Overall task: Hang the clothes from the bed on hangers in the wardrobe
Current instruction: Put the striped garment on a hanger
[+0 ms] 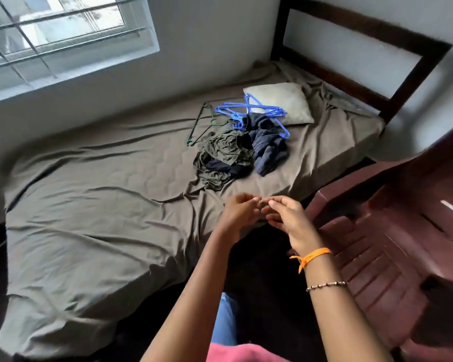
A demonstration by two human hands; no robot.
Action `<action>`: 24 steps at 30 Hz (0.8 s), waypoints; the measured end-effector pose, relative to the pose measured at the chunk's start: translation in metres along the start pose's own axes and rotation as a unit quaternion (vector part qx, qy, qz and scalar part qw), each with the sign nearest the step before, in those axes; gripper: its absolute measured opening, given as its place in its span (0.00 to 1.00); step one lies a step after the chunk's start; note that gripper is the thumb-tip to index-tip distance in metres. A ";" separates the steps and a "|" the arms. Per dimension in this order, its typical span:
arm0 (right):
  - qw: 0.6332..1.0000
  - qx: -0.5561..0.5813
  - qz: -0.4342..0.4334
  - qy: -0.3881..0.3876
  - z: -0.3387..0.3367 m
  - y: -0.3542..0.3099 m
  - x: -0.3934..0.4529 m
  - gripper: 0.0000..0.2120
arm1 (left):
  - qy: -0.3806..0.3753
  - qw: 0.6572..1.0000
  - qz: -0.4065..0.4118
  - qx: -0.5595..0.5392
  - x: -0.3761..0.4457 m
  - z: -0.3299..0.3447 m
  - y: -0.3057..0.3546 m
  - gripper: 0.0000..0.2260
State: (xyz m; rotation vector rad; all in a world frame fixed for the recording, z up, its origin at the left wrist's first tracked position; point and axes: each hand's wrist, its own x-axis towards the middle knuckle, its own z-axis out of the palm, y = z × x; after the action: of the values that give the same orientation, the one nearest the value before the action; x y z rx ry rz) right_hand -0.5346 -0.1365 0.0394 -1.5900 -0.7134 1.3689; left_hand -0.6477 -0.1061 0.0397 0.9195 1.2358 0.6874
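Bed (94,231): covered with a wrinkled olive-brown sheet, filling the left and centre of the view; dark wooden headboard (413,61) at the far right.

Clothes (236,152): one loose heap on the bed toward its far right, short of the pillow. An olive-green garment (220,155) forms the left and near part; a dark blue ribbed garment (268,145) forms the right part, with a darker navy piece showing at the near edge of the heap.

Hangers: blue hangers (254,111), several tangled together, lie at the far edge of the heap, partly over the blue garment and overlapping the pillow's near left corner. Green hangers (202,124), thin and dark, lie on the sheet just left of the blue ones.

Pillow (277,103): pale, flat on the bed, near the headboard.

Left hand (239,212): raised over the near edge of the bed, fingers loosely curled, grasping nothing visible.

Right hand (288,218): beside the left, fingers loosely curled, fingertips meeting or almost meeting those of the left; nothing visible held. An orange band (311,257) and a beaded bracelet (324,286) sit on its wrist.

Both hands are well short of the clothes.

Chair (392,244): dark red plastic, at the near right beside the bed.

Window (63,37): barred, in the far left wall.
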 end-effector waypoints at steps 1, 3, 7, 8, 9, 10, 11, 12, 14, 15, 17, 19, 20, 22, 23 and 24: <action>1.000 -0.003 0.004 0.000 0.001 -0.004 0.019 0.09 | 0.006 1.000 -0.001 0.001 0.019 -0.001 0.005 0.04; 1.000 -0.004 0.008 0.002 0.004 -0.017 0.065 0.10 | 0.003 1.000 -0.009 0.005 0.063 -0.006 0.020 0.03; 1.000 -0.024 0.013 0.010 0.014 -0.055 0.153 0.09 | -0.034 0.999 -0.036 0.023 0.151 -0.019 0.064 0.04; 0.999 -0.028 0.015 0.013 0.016 -0.065 0.173 0.09 | -0.035 0.998 -0.040 0.028 0.173 -0.022 0.077 0.05; 0.999 -0.029 0.018 0.014 0.019 -0.075 0.191 0.08 | -0.034 0.998 -0.042 0.030 0.193 -0.026 0.088 0.07; 0.999 -0.026 0.021 0.014 0.022 -0.083 0.208 0.08 | -0.029 0.998 -0.043 0.032 0.212 -0.029 0.099 0.08; 0.999 -0.021 0.023 0.015 0.025 -0.090 0.225 0.08 | -0.024 0.998 -0.045 0.030 0.229 -0.032 0.108 0.09; 0.999 -0.014 0.028 0.017 0.028 -0.094 0.241 0.08 | -0.019 0.998 -0.050 0.029 0.246 -0.034 0.114 0.09; 0.998 -0.013 0.052 0.018 0.033 -0.096 0.268 0.09 | -0.016 0.997 -0.068 0.034 0.277 -0.039 0.116 0.09; 0.998 -0.014 0.066 0.016 0.035 -0.093 0.281 0.09 | -0.015 0.996 -0.081 0.037 0.291 -0.040 0.115 0.08; 0.995 -0.020 0.093 0.008 0.037 -0.085 0.307 0.10 | -0.013 0.993 -0.113 0.037 0.317 -0.041 0.107 0.08; 0.992 -0.031 0.125 0.004 0.038 -0.077 0.334 0.09 | -0.017 0.988 -0.145 0.042 0.341 -0.041 0.099 0.09; 0.989 -0.036 0.141 0.000 0.038 -0.075 0.349 0.08 | -0.021 0.986 -0.159 0.045 0.352 -0.040 0.097 0.09; 0.985 -0.046 0.169 -0.008 0.038 -0.071 0.381 0.09 | -0.024 0.982 -0.180 0.050 0.374 -0.039 0.095 0.10; 0.982 -0.051 0.179 -0.009 0.037 -0.069 0.399 0.09 | -0.023 0.981 -0.186 0.052 0.384 -0.039 0.097 0.10; 0.981 -0.056 0.186 -0.006 0.037 -0.069 0.417 0.10 | -0.020 0.981 -0.188 0.054 0.397 -0.038 0.101 0.10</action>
State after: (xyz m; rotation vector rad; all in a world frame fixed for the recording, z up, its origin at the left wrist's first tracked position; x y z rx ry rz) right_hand -0.4688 0.2631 -0.0880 -1.8730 -0.5232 1.6294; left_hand -0.5951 0.2883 -0.0648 0.7547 1.3733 0.3028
